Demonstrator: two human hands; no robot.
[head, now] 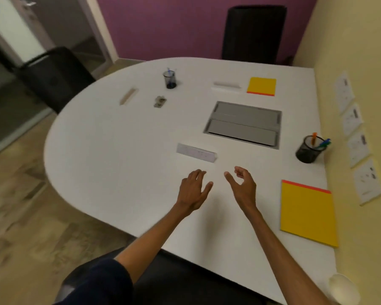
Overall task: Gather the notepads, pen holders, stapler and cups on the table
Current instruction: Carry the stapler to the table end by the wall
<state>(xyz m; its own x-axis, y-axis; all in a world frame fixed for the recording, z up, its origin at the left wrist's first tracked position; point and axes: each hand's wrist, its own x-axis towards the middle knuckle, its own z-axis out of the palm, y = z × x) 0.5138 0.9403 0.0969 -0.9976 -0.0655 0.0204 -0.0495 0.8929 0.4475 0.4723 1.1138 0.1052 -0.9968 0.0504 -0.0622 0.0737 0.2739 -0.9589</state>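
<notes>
My left hand (pixel 194 190) and my right hand (pixel 242 186) hover side by side above the white table (pixel 110 155), fingers apart, holding nothing. A large yellow notepad (pixel 308 213) lies to the right of my right hand. A second yellow notepad (pixel 261 86) lies at the far side. One black mesh pen holder (pixel 308 151) with pens stands at the right edge, another pen holder (pixel 170 79) at the far middle. A small grey object, perhaps the stapler (pixel 160 101), lies near it. A white cup (pixel 343 289) sits at the near right corner.
A grey cable hatch (pixel 244 124) is set into the table. White name plates lie just beyond my hands (pixel 196 152), at the far side (pixel 227 86) and far left (pixel 129 96). Black chairs (pixel 53 78) stand around. Papers (pixel 359 148) hang on the right wall.
</notes>
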